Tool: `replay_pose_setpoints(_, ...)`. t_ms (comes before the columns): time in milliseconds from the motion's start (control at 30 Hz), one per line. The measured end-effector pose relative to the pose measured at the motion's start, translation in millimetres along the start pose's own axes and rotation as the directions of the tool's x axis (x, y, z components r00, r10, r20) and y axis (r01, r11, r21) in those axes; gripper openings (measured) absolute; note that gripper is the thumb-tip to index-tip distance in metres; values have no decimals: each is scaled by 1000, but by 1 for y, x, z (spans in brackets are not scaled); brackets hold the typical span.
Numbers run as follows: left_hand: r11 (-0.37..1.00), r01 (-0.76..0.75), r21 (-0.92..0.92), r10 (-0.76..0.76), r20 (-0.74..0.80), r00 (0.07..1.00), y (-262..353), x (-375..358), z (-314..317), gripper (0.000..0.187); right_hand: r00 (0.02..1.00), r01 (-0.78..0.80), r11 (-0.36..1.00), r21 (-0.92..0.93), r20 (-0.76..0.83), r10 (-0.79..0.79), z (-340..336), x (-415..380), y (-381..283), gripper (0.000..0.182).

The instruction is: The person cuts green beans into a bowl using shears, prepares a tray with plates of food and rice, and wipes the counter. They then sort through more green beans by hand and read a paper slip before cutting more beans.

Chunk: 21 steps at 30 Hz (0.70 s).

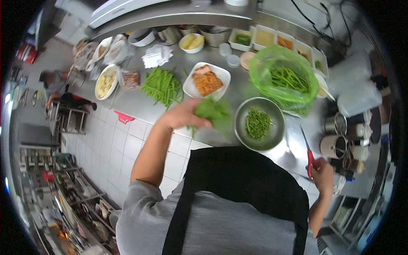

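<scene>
**Left hand on green item, right hand on scissors, at steel counter**

Far left, a person [57,87] is noted, well apart from the work. On the counter [238,76], an oval white bowl [100,94] of pale food is seen, with a clear bag [129,79] of brown contents just beside it. To the right, long green beans [161,87] are piled loose.

In front of the pile, a blurred green item [214,114] is held between thumb and fingers of the left hand [185,114]; leaf or plastic cannot be told. Behind it, a white dish [228,77] with orange, shredded-looking food is observed.

Next, small cut green pieces [257,123] are contained in a steel bowl [278,135]. Behind this bowl, more long beans [291,79] are held in an open green bag [259,76].

At right, red-handled scissors [310,158] are gripped at the handles by the closed right hand [322,175], blades directed toward the counter.
</scene>
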State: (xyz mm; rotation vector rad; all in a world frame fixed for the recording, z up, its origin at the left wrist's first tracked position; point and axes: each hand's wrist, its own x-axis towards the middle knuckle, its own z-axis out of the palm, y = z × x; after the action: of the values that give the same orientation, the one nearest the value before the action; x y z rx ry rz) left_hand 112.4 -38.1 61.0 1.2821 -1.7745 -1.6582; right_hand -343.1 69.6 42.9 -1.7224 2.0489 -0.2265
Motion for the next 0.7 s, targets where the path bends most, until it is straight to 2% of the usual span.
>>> replay_pose_setpoints(33,999,33,4,-32,-153,988,1,-11,-21,38,999,-41,999,15,21,41,3,-1,3,20)
replay_pose_setpoints(100,993,-72,96,111,-505,856,-12,-21,-62,42,996,-87,994,-61,24,89,8,1,7,18)
replay_pose_setpoints(167,950,203,239,28,-708,705,-19,-26,-110,47,989,-144,989,19,-27,144,26,6,21,18)
replay_pose_setpoints(200,904,270,331,78,-750,657,-28,-24,-130,48,983,-175,983,60,-49,178,36,7,29,18)
replay_pose_setpoints(267,775,409,481,199,-801,564,-60,-14,-163,51,984,-142,989,48,-104,146,56,8,50,19)
replay_pose_setpoints(367,682,399,613,198,-680,706,-123,5,-187,57,977,-168,982,90,-116,178,75,7,54,21)
replay_pose_setpoints(400,538,475,697,251,-670,698,-161,16,-197,67,975,-173,977,126,-119,189,80,6,53,20)
replay_pose_setpoints(467,589,520,619,191,-731,655,-161,19,-186,72,966,-194,973,124,-151,212,81,5,41,20)
replay_pose_setpoints(533,667,535,519,82,-764,640,-157,19,-182,78,963,-136,986,97,-222,155,86,6,40,19)
replay_pose_setpoints(633,658,494,568,229,-776,588,-145,8,-174,72,954,-71,992,109,-282,99,88,12,32,18)
replay_pose_setpoints(700,532,488,692,517,-722,461,-127,-3,-148,61,949,-38,997,74,-308,59,89,19,28,16)
